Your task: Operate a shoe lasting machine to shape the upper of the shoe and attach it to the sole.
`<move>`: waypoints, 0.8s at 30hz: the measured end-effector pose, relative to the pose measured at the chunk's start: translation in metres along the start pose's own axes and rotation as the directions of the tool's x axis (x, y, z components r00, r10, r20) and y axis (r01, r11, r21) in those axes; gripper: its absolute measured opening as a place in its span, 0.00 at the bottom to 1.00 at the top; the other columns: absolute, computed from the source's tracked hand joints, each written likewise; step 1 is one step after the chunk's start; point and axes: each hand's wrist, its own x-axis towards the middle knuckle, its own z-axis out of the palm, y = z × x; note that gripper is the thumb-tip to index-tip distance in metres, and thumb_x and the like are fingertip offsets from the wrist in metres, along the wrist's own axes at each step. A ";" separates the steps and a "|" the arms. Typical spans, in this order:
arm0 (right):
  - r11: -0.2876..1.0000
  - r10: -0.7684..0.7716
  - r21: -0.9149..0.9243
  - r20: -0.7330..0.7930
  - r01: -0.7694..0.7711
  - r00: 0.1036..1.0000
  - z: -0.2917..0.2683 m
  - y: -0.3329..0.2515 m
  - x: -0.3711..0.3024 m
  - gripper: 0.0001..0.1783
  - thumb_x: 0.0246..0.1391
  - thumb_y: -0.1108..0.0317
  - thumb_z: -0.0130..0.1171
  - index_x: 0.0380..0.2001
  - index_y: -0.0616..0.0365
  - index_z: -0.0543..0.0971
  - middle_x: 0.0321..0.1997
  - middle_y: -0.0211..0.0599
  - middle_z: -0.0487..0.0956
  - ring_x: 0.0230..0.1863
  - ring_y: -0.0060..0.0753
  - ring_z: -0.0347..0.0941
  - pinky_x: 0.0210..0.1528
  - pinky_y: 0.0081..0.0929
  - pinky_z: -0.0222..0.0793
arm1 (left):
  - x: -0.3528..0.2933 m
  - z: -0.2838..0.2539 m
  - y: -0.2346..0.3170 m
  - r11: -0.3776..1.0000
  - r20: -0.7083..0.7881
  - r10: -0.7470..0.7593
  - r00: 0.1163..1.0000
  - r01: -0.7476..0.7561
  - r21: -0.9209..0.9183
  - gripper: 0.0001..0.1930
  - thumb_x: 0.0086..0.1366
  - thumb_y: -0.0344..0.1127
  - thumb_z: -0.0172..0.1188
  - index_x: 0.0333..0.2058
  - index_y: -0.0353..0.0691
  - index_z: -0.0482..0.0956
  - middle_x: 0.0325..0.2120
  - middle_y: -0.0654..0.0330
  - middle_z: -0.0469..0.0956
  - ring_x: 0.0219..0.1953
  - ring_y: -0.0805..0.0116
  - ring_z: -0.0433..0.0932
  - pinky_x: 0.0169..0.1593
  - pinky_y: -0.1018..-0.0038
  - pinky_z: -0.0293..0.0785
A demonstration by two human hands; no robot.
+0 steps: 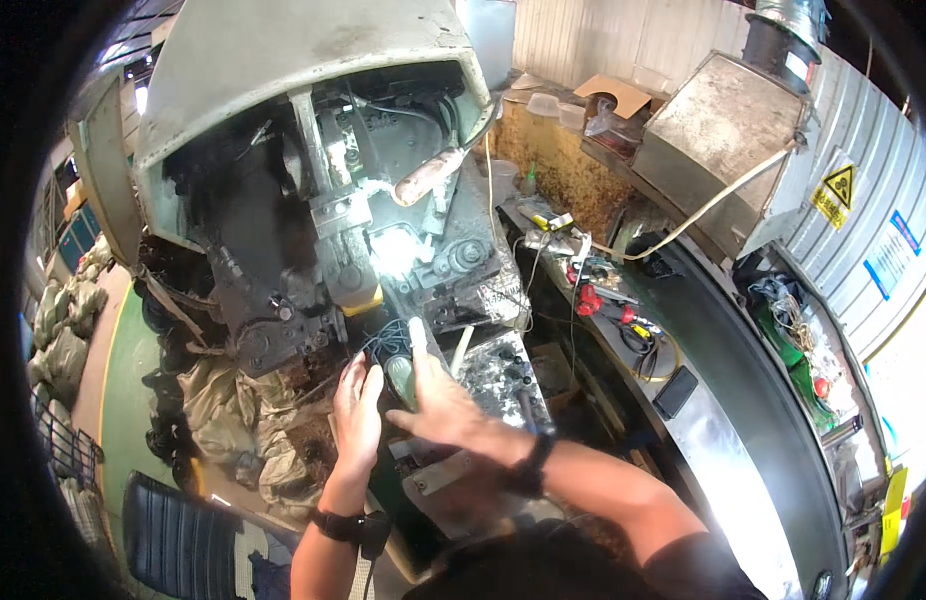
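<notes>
My left hand (358,415) is raised in front of the machine, its fingers stretched out and close together, palm turned toward the right. Opposite it, my right hand (441,402) has its thumb apart from its fingers, with a white tip or cover at the end of one finger. A loose bundle of thin dark-teal rods or wires (387,341) lies just beyond my fingertips. Between the hands is a rounded green object (401,376), partly covered by the right hand; whether either hand touches it, I cannot tell. A yellow-edged block (361,300) sits beyond the bundle.
The greasy machine (343,215) stands ahead under a pale hood, lit by a bright lamp. A wooden-looking handle (429,177) hangs there. To the right are a bench with red tools (589,300), a phone (676,393) and a dark curved conveyor (728,380). Sacks (273,430) lie left.
</notes>
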 end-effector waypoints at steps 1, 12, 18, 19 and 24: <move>0.999 -0.024 -0.031 -0.083 0.021 0.996 0.009 0.001 0.002 0.73 0.47 0.62 0.75 0.74 0.64 0.24 0.72 0.67 0.56 0.72 0.66 0.56 0.71 0.46 0.60 | 0.003 -0.005 -0.004 0.999 0.016 0.000 1.000 0.000 -0.042 0.27 0.71 0.34 0.61 0.64 0.27 0.67 0.66 0.46 0.67 0.70 0.58 0.64 0.71 0.66 0.58; 0.998 -0.050 -0.057 -0.263 0.036 0.963 0.024 0.003 0.001 0.69 0.48 0.65 0.73 0.75 0.61 0.29 0.64 0.63 0.64 0.64 0.67 0.64 0.64 0.50 0.66 | -0.002 -0.013 -0.029 0.978 -0.039 0.053 0.998 -0.060 -0.200 0.23 0.70 0.27 0.61 0.62 0.31 0.70 0.61 0.50 0.72 0.62 0.63 0.72 0.66 0.69 0.66; 0.997 -0.023 0.063 -0.214 0.037 0.977 -0.016 -0.021 -0.039 0.55 0.52 0.58 0.69 0.74 0.61 0.49 0.63 0.61 0.71 0.63 0.62 0.69 0.63 0.46 0.67 | 0.006 -0.023 -0.012 0.948 -0.240 0.035 0.970 -0.108 -0.300 0.29 0.68 0.44 0.66 0.61 0.34 0.71 0.56 0.59 0.75 0.58 0.68 0.73 0.59 0.69 0.71; 0.993 -0.087 0.063 -0.141 0.097 0.986 -0.030 -0.020 -0.054 0.52 0.51 0.58 0.70 0.73 0.62 0.53 0.60 0.64 0.73 0.60 0.64 0.73 0.62 0.46 0.70 | 0.009 -0.024 0.005 0.910 -0.085 -0.084 0.993 0.041 -0.413 0.28 0.69 0.46 0.64 0.60 0.34 0.72 0.55 0.59 0.76 0.56 0.67 0.75 0.58 0.67 0.73; 0.892 -0.451 -0.140 -0.274 0.429 0.849 -0.051 -0.025 -0.116 0.57 0.49 0.64 0.69 0.76 0.56 0.46 0.58 0.61 0.75 0.59 0.65 0.72 0.61 0.50 0.69 | -0.030 0.016 0.076 0.667 0.212 -0.268 0.940 0.339 -0.663 0.26 0.70 0.57 0.58 0.54 0.41 0.77 0.45 0.58 0.82 0.47 0.63 0.82 0.53 0.62 0.79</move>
